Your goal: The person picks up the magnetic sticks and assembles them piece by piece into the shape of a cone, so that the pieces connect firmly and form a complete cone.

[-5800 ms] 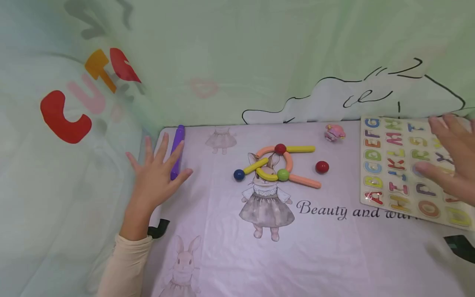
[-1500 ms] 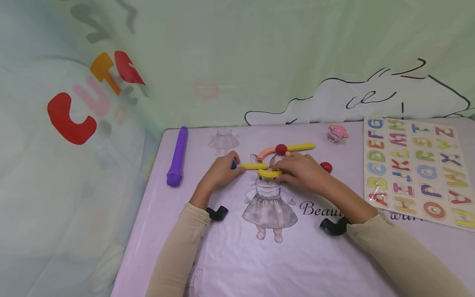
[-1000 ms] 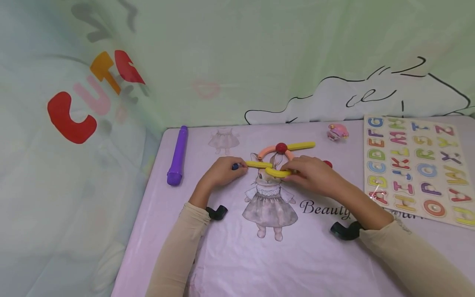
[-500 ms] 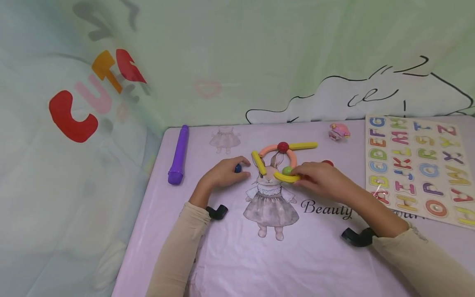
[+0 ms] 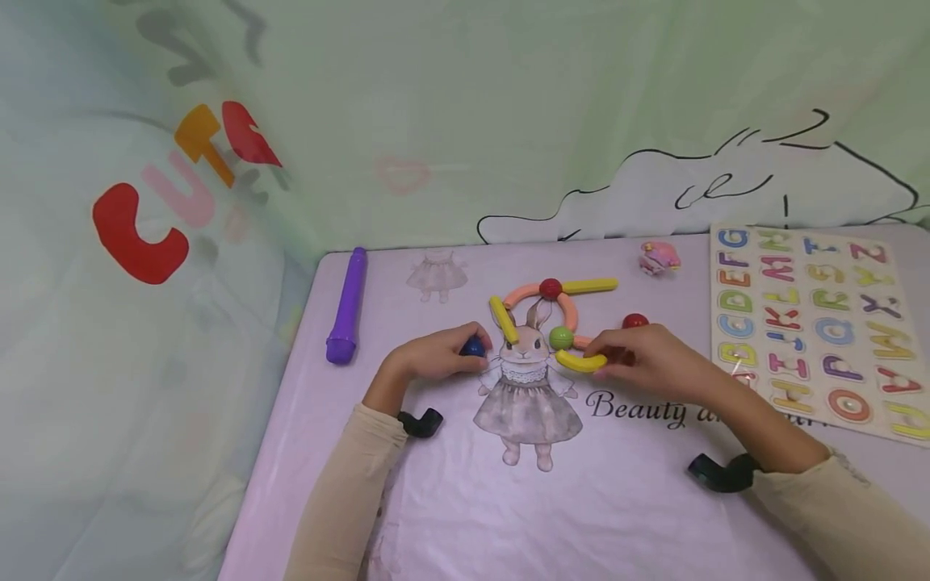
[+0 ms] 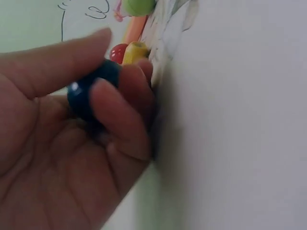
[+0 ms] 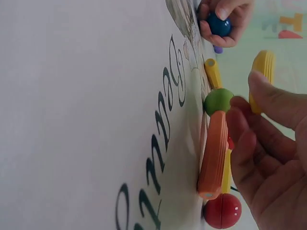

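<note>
My left hand (image 5: 436, 353) holds a blue ball (image 5: 474, 347) between thumb and curled fingers, low over the table. My right hand (image 5: 657, 363) pinches a curved yellow rod (image 5: 580, 361) by one end; its far end points left. Just behind that rod lies a green ball (image 5: 561, 337), joined to a curved orange rod (image 5: 567, 313) and a straight orange rod (image 7: 213, 155), which the right hand partly hides in the head view. A red ball (image 5: 550, 288) links the curved orange rods to a straight yellow rod (image 5: 590, 286). Another short yellow rod (image 5: 504, 319) lies loose between the hands.
Behind the right hand sits a loose red ball (image 5: 635, 321). An alphabet puzzle board (image 5: 817, 323) lies at right, a small pink toy (image 5: 659, 258) at the back, and a purple stick-like toy (image 5: 346, 311) at left. Fabric hangings (image 5: 407, 121) border the table's back and left.
Both hands came in from the sides and took hold of pieces. The short yellow rod came off the blue ball; the curved yellow rod left the green ball, moving right and nearer with my right hand.
</note>
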A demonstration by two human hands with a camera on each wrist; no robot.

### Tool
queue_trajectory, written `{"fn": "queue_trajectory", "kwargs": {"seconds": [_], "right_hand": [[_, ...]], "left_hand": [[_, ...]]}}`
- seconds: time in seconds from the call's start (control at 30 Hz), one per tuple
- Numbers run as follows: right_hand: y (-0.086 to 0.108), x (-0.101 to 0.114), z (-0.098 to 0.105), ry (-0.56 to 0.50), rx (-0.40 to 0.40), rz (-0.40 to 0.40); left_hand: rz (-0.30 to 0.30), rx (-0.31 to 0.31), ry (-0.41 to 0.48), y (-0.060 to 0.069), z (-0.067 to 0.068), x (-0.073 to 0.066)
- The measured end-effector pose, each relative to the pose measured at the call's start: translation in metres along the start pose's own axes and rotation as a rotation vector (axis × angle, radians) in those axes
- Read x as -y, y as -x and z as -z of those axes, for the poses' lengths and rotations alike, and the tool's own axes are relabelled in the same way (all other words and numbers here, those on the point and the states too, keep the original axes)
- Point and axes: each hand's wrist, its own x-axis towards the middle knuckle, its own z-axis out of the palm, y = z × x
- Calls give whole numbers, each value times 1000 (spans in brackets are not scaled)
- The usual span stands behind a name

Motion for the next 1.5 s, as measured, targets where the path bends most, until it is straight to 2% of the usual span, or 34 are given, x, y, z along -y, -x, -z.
{"fn": "queue_trajectory", "kwargs": {"seconds": [0.2, 0.3, 0.4, 0.53, 0.6, 0.73, 0.87, 1.0, 1.13, 1.3, 1.5], "right_hand": [[1, -4, 0, -148, 30, -56], [0, -5, -1, -197, 39, -64], [-1, -4, -2, -282, 60, -88], [-3, -2, -1, -459, 134, -157], [-4, -1, -1, -520, 170, -195], [-8, 0, -3, -568, 203, -236], [-12, 0, -9, -651, 213, -234], [-15, -1, -13, -729, 226, -224], [-18, -1, -16, -770, 250, -237], [-20, -2, -21, -796, 292, -243], [-21, -8, -26, -801, 371, -258]], "left_hand": [[8, -6, 253, -6, -8, 5], [-17, 5, 326, -10, -13, 4], [-61, 27, 351, -13, -18, 2], [-102, 41, 370, -16, -22, 1], [-108, 33, 385, -17, -24, 1], [-97, 4, 420, -19, -28, 3], [-82, -19, 446, -20, -31, 4], [-93, -19, 454, -20, -32, 7], [-117, 4, 456, -19, -32, 9], [-160, 63, 489, -18, -30, 12], [-147, 135, 567, -18, -30, 14]]}}
